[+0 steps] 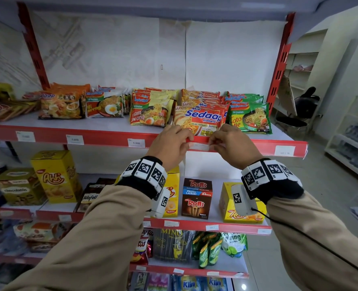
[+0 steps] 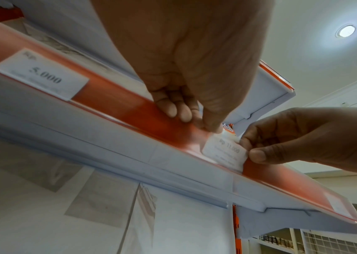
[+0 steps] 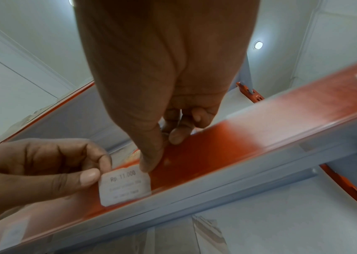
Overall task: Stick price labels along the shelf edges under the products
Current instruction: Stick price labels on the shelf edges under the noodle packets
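A white price label [image 1: 199, 146] reading "Rp 11.000" lies against the red shelf edge strip [image 1: 111, 136], under the Sedaap noodle pack [image 1: 201, 119]. My left hand [image 1: 186, 141] pinches the label's left end between thumb and index finger. My right hand [image 1: 212, 143] pinches its right end, the other fingers curled over the strip's top. In the left wrist view the label [image 2: 223, 154] sits just past my left hand [image 2: 206, 125]. In the right wrist view my right hand [image 3: 151, 159] has its thumb tip on the label [image 3: 124, 187] at its top right corner.
Other labels sit on the same strip: a "5.000" label [image 1: 136, 143], two more further left [image 1: 75, 139], and one at the right end [image 1: 284, 150]. Noodle packs line the shelf. Snack boxes such as Rolls [image 1: 197, 198] stand below. A black chair [image 1: 304, 106] and white racks are at right.
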